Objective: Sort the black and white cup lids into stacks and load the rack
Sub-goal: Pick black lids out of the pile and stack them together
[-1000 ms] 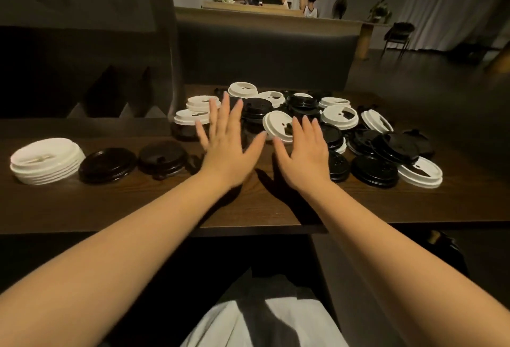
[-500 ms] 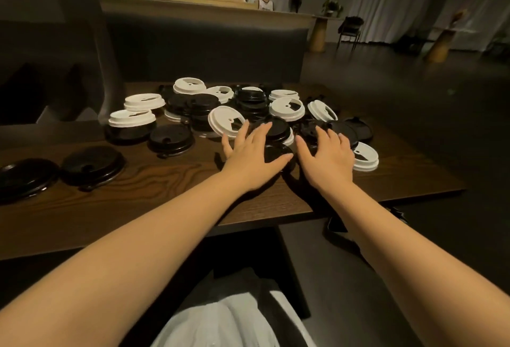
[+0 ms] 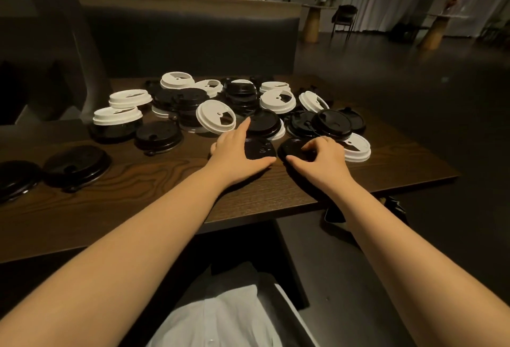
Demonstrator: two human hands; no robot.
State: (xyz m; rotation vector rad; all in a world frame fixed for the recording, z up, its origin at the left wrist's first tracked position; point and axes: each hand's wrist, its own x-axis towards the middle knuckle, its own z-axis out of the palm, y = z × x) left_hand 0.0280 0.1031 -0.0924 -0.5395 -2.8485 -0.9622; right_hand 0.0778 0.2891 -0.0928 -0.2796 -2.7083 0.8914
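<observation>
A jumble of black and white cup lids [image 3: 242, 98] covers the far half of the dark wooden table [image 3: 154, 189]. My left hand [image 3: 234, 153] lies over a black lid [image 3: 260, 149] at the near edge of the pile, index finger stretched forward and thumb hooked round the lid's near rim. My right hand [image 3: 324, 157] is beside it, its fingers curled onto another black lid [image 3: 294, 150] and pinching it. A white lid [image 3: 357, 148] lies just right of that hand. No rack is in view.
Single black lids [image 3: 77, 165] lie spread along the left of the table, with white lids [image 3: 117, 116] set on black ones behind them. The table's right edge [image 3: 430, 156] is close to my right hand. A dark padded bench back [image 3: 193, 40] stands beyond the table.
The view has swung right and moved closer. Both hands came down from flat above the pile onto two black lids at its near edge, and my right fingers have curled.
</observation>
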